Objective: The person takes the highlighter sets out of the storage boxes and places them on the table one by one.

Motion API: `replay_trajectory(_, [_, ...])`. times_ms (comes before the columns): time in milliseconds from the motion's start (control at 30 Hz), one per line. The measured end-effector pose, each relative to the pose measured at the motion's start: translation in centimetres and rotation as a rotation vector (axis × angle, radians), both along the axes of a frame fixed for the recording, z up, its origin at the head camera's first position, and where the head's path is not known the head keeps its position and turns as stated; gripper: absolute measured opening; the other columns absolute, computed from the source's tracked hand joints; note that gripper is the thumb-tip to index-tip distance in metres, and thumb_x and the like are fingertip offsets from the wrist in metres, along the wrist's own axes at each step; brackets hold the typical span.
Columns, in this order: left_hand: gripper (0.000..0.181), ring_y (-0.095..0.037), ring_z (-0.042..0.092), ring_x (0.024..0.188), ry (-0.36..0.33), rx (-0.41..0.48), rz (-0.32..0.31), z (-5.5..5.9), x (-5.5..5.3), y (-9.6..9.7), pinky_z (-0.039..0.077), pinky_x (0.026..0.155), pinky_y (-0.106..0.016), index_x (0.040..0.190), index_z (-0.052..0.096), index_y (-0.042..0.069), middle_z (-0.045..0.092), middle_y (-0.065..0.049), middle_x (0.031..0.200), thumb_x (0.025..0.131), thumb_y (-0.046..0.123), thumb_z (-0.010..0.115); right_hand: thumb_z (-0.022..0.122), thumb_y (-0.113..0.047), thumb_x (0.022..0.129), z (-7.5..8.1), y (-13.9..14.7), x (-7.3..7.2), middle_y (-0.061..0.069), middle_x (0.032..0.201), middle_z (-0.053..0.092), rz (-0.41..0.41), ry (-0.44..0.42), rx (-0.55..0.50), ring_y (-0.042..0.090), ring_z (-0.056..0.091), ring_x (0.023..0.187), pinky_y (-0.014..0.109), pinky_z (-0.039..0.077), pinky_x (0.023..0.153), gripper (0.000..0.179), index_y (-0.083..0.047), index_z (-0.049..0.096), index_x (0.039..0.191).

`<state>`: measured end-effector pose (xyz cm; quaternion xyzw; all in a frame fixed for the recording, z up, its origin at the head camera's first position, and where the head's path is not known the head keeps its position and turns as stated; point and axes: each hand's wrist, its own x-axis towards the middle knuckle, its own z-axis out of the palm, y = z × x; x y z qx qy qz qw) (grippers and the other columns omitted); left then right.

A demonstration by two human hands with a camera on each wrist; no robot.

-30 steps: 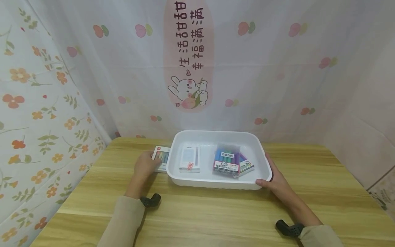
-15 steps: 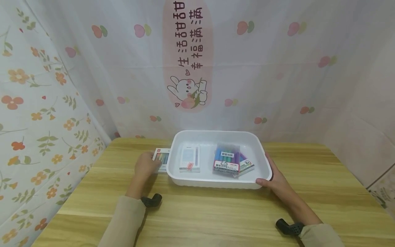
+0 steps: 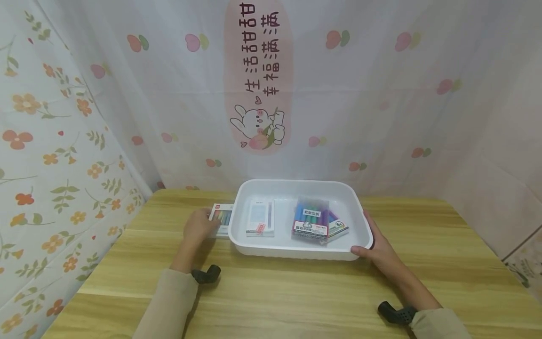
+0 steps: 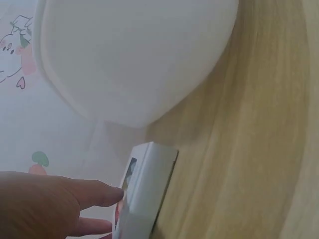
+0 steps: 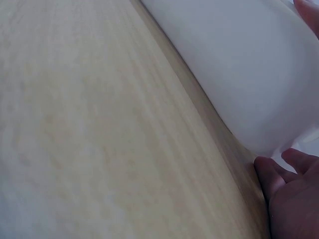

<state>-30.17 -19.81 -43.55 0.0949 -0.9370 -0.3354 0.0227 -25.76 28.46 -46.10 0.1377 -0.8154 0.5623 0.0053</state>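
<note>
A white plastic tray [image 3: 292, 252] stands near the back of the wooden table. My right hand [image 3: 381, 252] holds its front right corner, thumb over the rim and fingers on the outer wall; the right wrist view shows those fingers [image 5: 294, 169] low against the tray. My left hand [image 3: 199, 226] touches a thin white windowed box of coloured crayons [image 3: 221, 217] lying left of the tray. In the left wrist view, straight fingers [image 4: 97, 192] rest on that box's face. The tray's left end hides the box's right part.
Inside the tray lie a flat white box [image 3: 260, 217] at left and a clear pack of coloured markers [image 3: 311, 219] at right, partly over another packet [image 3: 337, 229]. A printed curtain [image 3: 305, 108] hangs behind the table [image 3: 288, 296].
Between one second and half a second ago the crayon box's back edge came slightly nearer and down flat. Since then almost nothing has moved; the right hand stays on the tray corner.
</note>
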Motion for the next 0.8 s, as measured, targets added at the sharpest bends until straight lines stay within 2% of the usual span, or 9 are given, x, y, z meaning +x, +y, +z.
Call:
replay_trajectory(233, [0.047,-0.039,0.064,0.106,0.04,-0.015,-0.004,1.2,0.3,0.8,0.054,0.088,-0.052,0.129,0.062,-0.006,0.068,-0.027,0.123,0.098,0.028,0.057,0.077,-0.008,0.085,-0.1,-0.2,-0.1,0.028,0.16,0.025,0.033,0.003,-0.068,-0.002,0.05,0.115,0.007,0.043,0.092,0.109,-0.012,0.001,0.164])
replay_trajectory(367, [0.054,-0.045,0.058,0.125,0.066,-0.017,-0.026,2.6,0.4,1.5,0.051,0.101,-0.059,0.142,0.053,-0.004,0.06,-0.028,0.138,0.101,0.03,0.055,0.077,-0.007,0.085,-0.1,-0.2,-0.2,0.027,0.161,0.025,0.023,0.014,-0.054,-0.003,0.05,0.115,0.006,0.042,0.092,0.109,-0.014,0.002,0.164])
replay_trajectory(433, [0.057,-0.045,0.056,0.13,0.078,-0.008,-0.041,3.1,0.5,2.1,0.049,0.104,-0.06,0.146,0.049,-0.002,0.058,-0.027,0.14,0.101,0.033,0.055,0.076,-0.006,0.085,-0.1,-0.1,-0.2,0.027,0.161,0.025,0.019,0.019,-0.044,-0.003,0.05,0.115,0.006,0.042,0.092,0.109,-0.016,0.003,0.164])
replay_trajectory(633, [0.058,-0.041,0.059,0.127,0.129,0.038,-0.076,4.8,1.0,4.1,0.052,0.101,-0.057,0.146,0.05,0.001,0.06,-0.024,0.14,0.1,0.035,0.058,0.076,-0.01,0.086,0.0,0.1,0.0,0.025,0.164,0.023,0.01,0.022,-0.001,-0.004,0.048,0.117,0.005,0.04,0.093,0.108,-0.018,0.003,0.164])
replay_trajectory(800, [0.057,-0.04,0.062,0.122,0.135,0.04,-0.094,6.1,1.7,5.8,0.054,0.099,-0.055,0.145,0.051,0.001,0.061,-0.023,0.139,0.1,0.035,0.06,0.076,-0.006,0.085,-0.2,0.1,-0.1,0.028,0.162,0.023,0.034,0.034,-0.041,-0.003,0.05,0.116,0.006,0.041,0.093,0.108,-0.013,0.003,0.164])
